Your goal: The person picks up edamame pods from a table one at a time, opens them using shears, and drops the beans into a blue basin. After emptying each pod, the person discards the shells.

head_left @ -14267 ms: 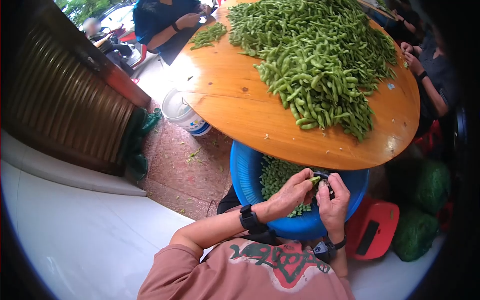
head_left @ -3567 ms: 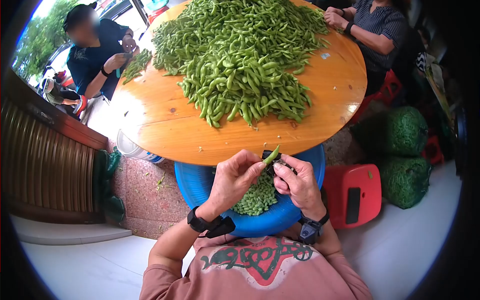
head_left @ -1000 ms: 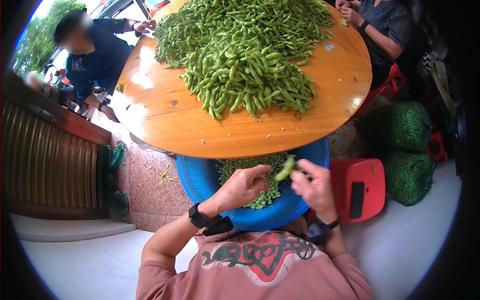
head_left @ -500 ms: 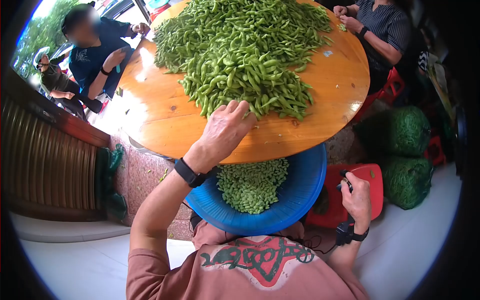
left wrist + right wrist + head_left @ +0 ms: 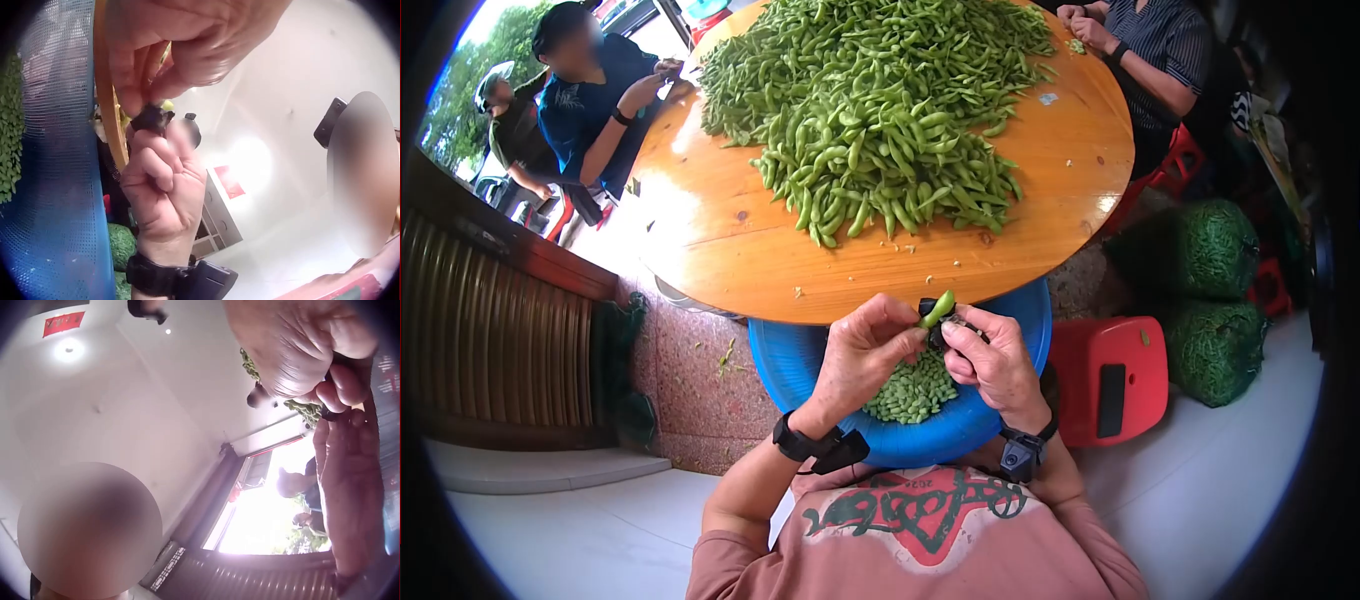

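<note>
Over the blue basin (image 5: 780, 375), my two hands meet just off the table's near edge. Between thumb and fingers my left hand (image 5: 865, 350) pinches a green soybean pod (image 5: 940, 308), its tip pointing up. My right hand (image 5: 1000, 365), fingers curled, grips a small black tool (image 5: 934, 335) against the pod's lower part. The left wrist view shows the black tool (image 5: 152, 117) at the right hand's fingertips, under the left hand (image 5: 200, 37). Shelled green soybeans (image 5: 910, 392) lie in the basin, partly hidden by the hands. A big heap of pods (image 5: 880, 130) covers much of the table.
The round wooden table (image 5: 730, 260) overhangs the basin. A red plastic stool (image 5: 1090, 350) stands at the right, with stuffed green mesh sacks (image 5: 1215, 345) beyond. People sit at both far sides, one in a dark blue shirt (image 5: 590, 110). A shutter (image 5: 490, 330) lines the left.
Half a second ago my left hand was at the pod heap and my right by the red stool. Both have come together over the basin, a pod now in the left.
</note>
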A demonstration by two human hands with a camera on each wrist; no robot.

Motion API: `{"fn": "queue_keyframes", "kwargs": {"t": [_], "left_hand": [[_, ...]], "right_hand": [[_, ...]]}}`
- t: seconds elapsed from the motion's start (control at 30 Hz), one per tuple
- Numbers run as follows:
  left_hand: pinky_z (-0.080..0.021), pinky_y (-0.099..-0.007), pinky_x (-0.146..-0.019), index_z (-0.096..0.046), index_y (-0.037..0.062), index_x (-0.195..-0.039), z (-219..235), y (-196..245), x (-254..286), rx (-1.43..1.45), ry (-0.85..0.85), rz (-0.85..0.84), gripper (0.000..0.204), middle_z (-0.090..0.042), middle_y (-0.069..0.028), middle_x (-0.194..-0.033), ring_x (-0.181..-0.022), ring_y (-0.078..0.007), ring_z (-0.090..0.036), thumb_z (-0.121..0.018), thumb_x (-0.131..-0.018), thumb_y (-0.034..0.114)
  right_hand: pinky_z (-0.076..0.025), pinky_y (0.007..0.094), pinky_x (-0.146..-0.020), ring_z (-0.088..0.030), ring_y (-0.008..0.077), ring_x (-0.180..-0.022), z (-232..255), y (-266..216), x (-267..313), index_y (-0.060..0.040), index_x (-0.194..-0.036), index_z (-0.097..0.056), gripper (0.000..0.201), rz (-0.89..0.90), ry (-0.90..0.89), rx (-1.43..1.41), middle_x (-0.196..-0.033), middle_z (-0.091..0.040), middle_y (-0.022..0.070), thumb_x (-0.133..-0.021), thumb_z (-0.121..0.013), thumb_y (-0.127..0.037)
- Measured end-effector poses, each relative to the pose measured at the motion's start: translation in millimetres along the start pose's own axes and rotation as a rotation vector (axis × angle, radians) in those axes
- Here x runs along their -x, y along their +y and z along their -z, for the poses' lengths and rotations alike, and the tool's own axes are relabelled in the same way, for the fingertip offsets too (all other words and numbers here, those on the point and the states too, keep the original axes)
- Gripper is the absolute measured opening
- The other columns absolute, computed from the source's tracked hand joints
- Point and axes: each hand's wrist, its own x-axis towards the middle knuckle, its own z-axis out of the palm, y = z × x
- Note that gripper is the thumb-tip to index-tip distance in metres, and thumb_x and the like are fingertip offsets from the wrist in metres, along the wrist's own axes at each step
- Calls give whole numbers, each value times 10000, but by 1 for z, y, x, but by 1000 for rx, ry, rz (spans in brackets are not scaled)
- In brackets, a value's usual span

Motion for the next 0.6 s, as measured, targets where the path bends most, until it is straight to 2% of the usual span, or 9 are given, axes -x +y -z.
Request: {"fn": "queue_keyframes", "kwargs": {"t": [0.17, 0.27, 0.33, 0.37, 0.43, 0.53, 0.57, 0.6], "left_hand": [[-542, -243, -678, -613, 11, -943, 1, -2, 4, -108, 4, 37, 82, -683, -54, -863, -770, -101, -658, -674, -906, -30], [-518, -237, -633, -606, 18, -974, 4, -3, 5, -176, -71, 17, 106, -669, -44, -825, -731, -104, -647, -677, -904, -18], [-491, -240, -597, -580, 31, -1079, 4, 0, 3, 310, -155, 191, 199, -658, -39, -825, -708, -127, -644, -675, -907, 3], [-491, -240, -597, -580, 31, -1079, 3, -4, 3, 308, -158, 193, 199, -658, -39, -825, -708, -127, -644, -675, -907, 3], [-477, -244, -589, -531, 37, -1179, 1, -16, 3, 649, -250, 306, 302, -656, -41, -854, -714, -157, -652, -670, -912, 23], [-483, -245, -594, -509, 41, -1224, -7, -5, 4, 580, -223, 348, 343, -653, -38, -879, -724, -162, -655, -664, -919, 25], [-489, -247, -588, -516, 35, -1221, -10, -1, 6, 438, -193, 294, 339, -652, -28, -887, -722, -144, -645, -676, -923, 44], [-489, -247, -588, -516, 35, -1221, -8, -3, 6, 435, -193, 288, 339, -652, -28, -887, -722, -144, -645, -676, -923, 44]], "right_hand": [[-295, 191, -461, -368, 11, -533, 3, 3, 3, 31, -1143, -629, 202, -18, 3, -24, -657, -450, -64, -1001, -560, -95], [-295, 188, -460, -373, 10, -532, 12, 4, 4, 21, -1142, -638, 198, -11, -47, 35, -658, -453, -65, -999, -559, -92], [-295, 185, -461, -380, 7, -534, 14, -3, 5, 15, -1136, -643, 192, -49, -125, -4, -658, -457, -67, -998, -554, -84], [-295, 185, -461, -380, 7, -534, 14, -4, 6, 15, -1136, -643, 192, -47, -122, -7, -658, -457, -67, -998, -554, -84], [-301, 181, -464, -387, 6, -538, 13, -5, 7, 13, -1093, -649, 164, -73, -131, -87, -664, -463, -69, -994, -552, -75], [-319, 180, -473, -407, 10, -547, 15, -2, 10, -3, -1052, -651, 146, -76, -110, -53, -676, -466, -59, -997, -541, -81], [-319, 180, -473, -407, 10, -547, 14, -2, 10, -3, -1052, -651, 146, -71, -115, -50, -676, -466, -59, -997, -541, -81], [-336, 183, -480, -422, 15, -558, 13, -1, 11, -2, -1037, -645, 134, -35, -109, 105, -703, -477, -49, -995, -542, -77]]}}
